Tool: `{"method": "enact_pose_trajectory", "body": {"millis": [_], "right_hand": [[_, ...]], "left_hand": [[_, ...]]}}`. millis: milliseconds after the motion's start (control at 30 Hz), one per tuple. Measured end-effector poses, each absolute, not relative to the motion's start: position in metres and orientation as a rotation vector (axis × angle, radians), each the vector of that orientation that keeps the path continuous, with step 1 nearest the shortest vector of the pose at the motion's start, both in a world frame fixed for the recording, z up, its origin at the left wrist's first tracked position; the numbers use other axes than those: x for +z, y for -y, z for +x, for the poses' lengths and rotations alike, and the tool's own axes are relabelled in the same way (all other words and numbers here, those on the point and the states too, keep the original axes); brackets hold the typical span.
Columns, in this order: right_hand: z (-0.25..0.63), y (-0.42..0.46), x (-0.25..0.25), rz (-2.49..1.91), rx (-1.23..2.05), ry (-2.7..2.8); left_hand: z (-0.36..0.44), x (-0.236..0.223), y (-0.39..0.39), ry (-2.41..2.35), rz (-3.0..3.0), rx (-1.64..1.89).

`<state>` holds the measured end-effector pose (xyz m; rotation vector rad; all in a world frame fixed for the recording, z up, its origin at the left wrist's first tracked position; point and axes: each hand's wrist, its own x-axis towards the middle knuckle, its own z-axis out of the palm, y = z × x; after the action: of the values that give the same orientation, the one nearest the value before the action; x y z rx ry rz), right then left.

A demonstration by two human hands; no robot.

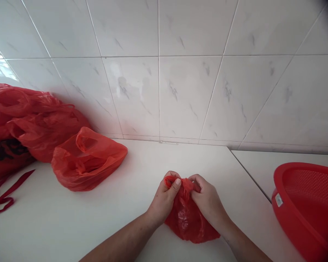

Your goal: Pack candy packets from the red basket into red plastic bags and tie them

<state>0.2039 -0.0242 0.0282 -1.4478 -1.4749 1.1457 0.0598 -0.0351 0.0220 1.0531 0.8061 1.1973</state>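
A red plastic bag (187, 222) rests on the white counter in front of me, its top gathered between both hands. My left hand (165, 198) pinches a twisted handle of the bag, thumb on top. On the other side, my right hand (207, 196) is closed on the gathered neck near a knot-like bunch. The bag bulges below my hands; what it holds is hidden by the plastic. Another red plastic bag (90, 163) sits apart from my hands to the left, its handle loop standing up.
More red bags (46, 120) are piled at the far left against the tiled wall (133, 94). Dark red straps (9, 193) lie by them. At the right stands a red plastic basket (295, 214) with perforated sides. A seam (250, 174) crosses the white counter (98, 218).
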Motion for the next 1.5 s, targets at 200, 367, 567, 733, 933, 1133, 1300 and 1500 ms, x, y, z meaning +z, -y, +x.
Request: {"method": "enact_pose_trajectory", "body": {"millis": [200,367,567,733,933,1133,1300,1500], "right_hand": [[0.211,0.022,0.023,-1.364,1.207,1.417],[0.216,0.020,0.036,-1.084,1.644,1.197],[0.232,0.010,0.040,-0.786,1.809,0.912],[0.250,-0.008,0.023,-1.095,1.523,1.023],[0.282,-0.032,0.006,-1.543,0.845,1.189],[0.295,-0.043,-0.010,-1.723,0.588,1.299],[0.296,-0.043,-0.018,-1.685,0.642,1.221],[0.295,-0.032,-0.007,-1.126,1.321,0.938]], "left_hand": [[0.061,0.021,0.036,-0.831,1.299,1.144],[0.059,0.021,0.035,-0.884,1.333,1.173],[0.053,0.017,0.028,-1.024,1.407,1.347],[0.048,0.009,0.022,-1.125,1.451,1.483],[0.039,0.007,0.016,-1.283,1.542,1.544],[0.042,0.008,0.016,-1.302,1.410,1.512],[0.038,0.013,0.014,-1.295,1.304,1.496],[0.025,0.009,0.008,-1.100,1.313,1.443]]}}
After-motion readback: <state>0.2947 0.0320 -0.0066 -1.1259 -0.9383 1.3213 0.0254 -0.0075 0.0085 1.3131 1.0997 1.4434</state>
